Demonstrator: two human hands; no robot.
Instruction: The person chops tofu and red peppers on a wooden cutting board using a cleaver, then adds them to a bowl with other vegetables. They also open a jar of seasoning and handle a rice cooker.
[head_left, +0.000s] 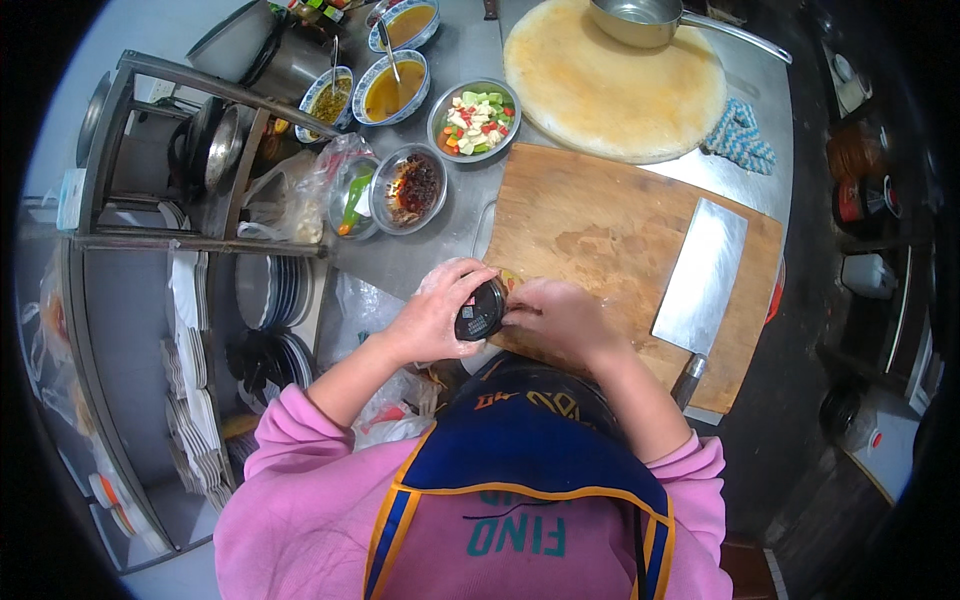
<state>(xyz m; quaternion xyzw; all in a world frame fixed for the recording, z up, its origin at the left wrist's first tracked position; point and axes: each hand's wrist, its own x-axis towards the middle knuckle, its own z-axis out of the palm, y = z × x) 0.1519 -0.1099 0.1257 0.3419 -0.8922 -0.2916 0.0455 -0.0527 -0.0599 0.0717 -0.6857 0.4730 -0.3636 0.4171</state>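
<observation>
My left hand (431, 319) is wrapped around a jar with a black lid (481, 309). The jar is tipped so that its lid, which bears small print, faces up towards me. A strip of yellow and red label shows between the hands. Bent fingers of my right hand (561, 319) meet the right edge of the lid; this hand is blurred, and its grip is unclear. Both hands are over the near left edge of a wooden cutting board (577, 217). On the board's right side lies a cleaver (701, 274), its handle pointing towards me.
Beyond the board are a round chopping block (615, 97) with a metal saucepan (637, 22) and a knitted cloth (739, 139). To the left stand bowls of chopped vegetables (480, 124), dark chilli sauce (411, 187) and yellow liquid (390, 90). A metal rack (202, 244) holds plates (274, 289).
</observation>
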